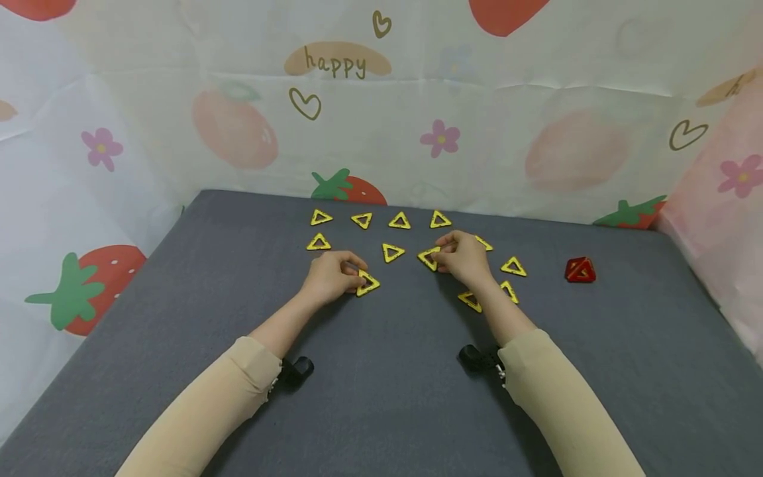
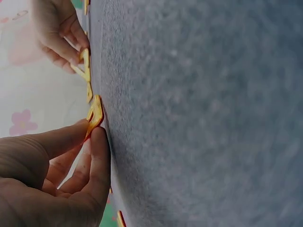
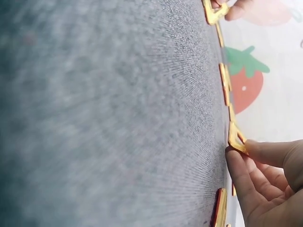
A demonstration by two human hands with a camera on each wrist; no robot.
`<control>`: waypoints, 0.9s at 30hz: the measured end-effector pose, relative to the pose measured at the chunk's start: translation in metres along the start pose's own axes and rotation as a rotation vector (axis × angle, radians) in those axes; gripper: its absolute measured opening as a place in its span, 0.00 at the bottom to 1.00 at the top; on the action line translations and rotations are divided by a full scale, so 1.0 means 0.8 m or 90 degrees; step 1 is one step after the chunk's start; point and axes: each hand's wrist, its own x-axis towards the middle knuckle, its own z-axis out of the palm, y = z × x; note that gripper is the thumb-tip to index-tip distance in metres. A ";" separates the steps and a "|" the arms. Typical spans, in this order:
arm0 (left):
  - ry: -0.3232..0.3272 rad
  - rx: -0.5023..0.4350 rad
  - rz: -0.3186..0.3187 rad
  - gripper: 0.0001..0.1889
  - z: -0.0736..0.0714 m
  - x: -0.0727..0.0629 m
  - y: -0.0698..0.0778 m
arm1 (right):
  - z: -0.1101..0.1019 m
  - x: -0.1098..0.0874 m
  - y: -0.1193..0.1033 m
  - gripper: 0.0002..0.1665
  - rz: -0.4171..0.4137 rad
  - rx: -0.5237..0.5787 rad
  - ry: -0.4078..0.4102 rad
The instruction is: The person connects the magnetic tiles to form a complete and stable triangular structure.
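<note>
My left hand (image 1: 334, 275) pinches a yellow triangular frame tile (image 1: 368, 283) between thumb and fingers, left of the table's middle. In the left wrist view this tile (image 2: 96, 113) is tilted up, close to the cloth. To the right, my right hand (image 1: 466, 257) pinches another yellow triangle tile (image 1: 429, 258) by its right side; the right wrist view shows that tile (image 3: 236, 138) tilted at the cloth. Between the hands, a little farther back, lies a loose yellow triangle (image 1: 392, 252). Two more triangles (image 1: 470, 301) lie beside the right forearm, partly hidden by it.
Several yellow triangles (image 1: 400, 220) lie in a loose row along the back of the grey cloth-covered table (image 1: 381, 397). One triangle (image 1: 514, 266) is right of the right hand. Farther right stands a red piece with triangular faces (image 1: 580, 269). A printed curtain (image 1: 369, 132) hangs behind.
</note>
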 end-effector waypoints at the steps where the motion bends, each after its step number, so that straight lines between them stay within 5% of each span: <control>1: -0.003 -0.001 0.002 0.12 0.001 -0.001 0.001 | -0.001 -0.001 0.001 0.16 -0.004 0.000 -0.003; 27: -0.107 -0.024 0.025 0.10 0.048 -0.035 0.034 | -0.005 -0.056 -0.005 0.15 -0.057 0.041 -0.118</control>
